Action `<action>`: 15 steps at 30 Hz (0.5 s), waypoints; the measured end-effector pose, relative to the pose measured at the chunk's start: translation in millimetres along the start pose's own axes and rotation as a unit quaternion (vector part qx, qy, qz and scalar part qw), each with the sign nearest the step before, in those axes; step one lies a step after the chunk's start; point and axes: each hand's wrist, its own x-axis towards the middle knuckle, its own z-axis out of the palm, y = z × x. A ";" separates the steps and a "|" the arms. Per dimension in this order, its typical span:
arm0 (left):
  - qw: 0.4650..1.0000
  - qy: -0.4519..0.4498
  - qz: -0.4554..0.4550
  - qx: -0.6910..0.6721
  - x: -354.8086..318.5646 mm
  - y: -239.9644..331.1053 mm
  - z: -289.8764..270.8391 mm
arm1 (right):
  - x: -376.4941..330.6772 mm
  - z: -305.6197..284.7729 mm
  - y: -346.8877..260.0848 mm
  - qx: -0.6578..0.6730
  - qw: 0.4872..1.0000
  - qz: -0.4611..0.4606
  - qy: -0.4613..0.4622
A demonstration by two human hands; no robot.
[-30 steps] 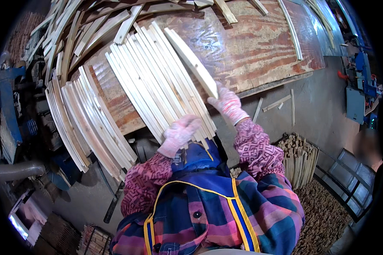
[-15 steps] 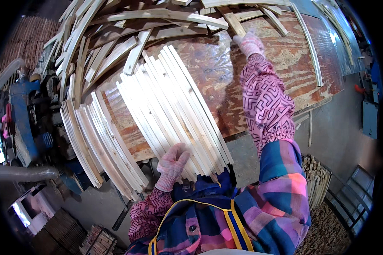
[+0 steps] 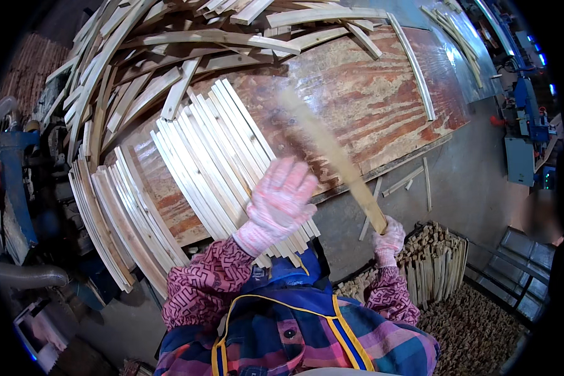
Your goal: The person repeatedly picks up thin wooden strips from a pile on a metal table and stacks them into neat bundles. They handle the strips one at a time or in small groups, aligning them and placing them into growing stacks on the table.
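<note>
The right hand (image 3: 390,238), in a pale knitted glove, is closed around the near end of a wooden strip (image 3: 343,168). From where I stand, that hand is out past the near edge of the plywood tabletop (image 3: 370,94), while the strip slants up and leftward, its blurred far part over the boards. The left hand (image 3: 281,199), gloved alike, has nothing gripped in it; its fingers are stretched out above a row of pale strips (image 3: 210,160), and whether it touches them I can't tell.

That row lies side by side on the tabletop, the near ends jutting over its front edge towards the worker's blue apron (image 3: 352,332) with yellow trim. Nearer the left end of the tabletop, a smaller group of strips (image 3: 131,213) also overhangs the front. A tangled heap of timber (image 3: 188,66) covers the far left part, and one lone strip (image 3: 413,69) lies across near the right end.

Further out, thin offcuts (image 3: 404,180) rest on the grey floor (image 3: 467,163) in front of the tabletop, with an upright bundle of sticks (image 3: 435,266) closer to the worker. Off the left end stand a blue machine (image 3: 17,182) and a ribbed hose (image 3: 34,276).
</note>
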 end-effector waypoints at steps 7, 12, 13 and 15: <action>0.910 -0.254 -0.327 0.020 -25.4 -40.7 -41.4 | 162.5 -50.3 -182.4 0.139 0.887 -0.377 0.226; 0.764 -0.029 -0.645 0.022 -174.9 -61.9 -49.7 | 356.8 -2.3 -296.2 0.272 0.962 0.022 0.019; 0.768 0.010 -0.637 0.064 -213.5 -62.6 -40.2 | 378.9 -1.8 -314.1 0.300 0.952 0.062 0.014; 0.756 0.071 -0.642 0.103 -265.5 -66.8 -15.7 | 401.4 1.2 -351.0 0.349 0.927 0.138 -0.005</action>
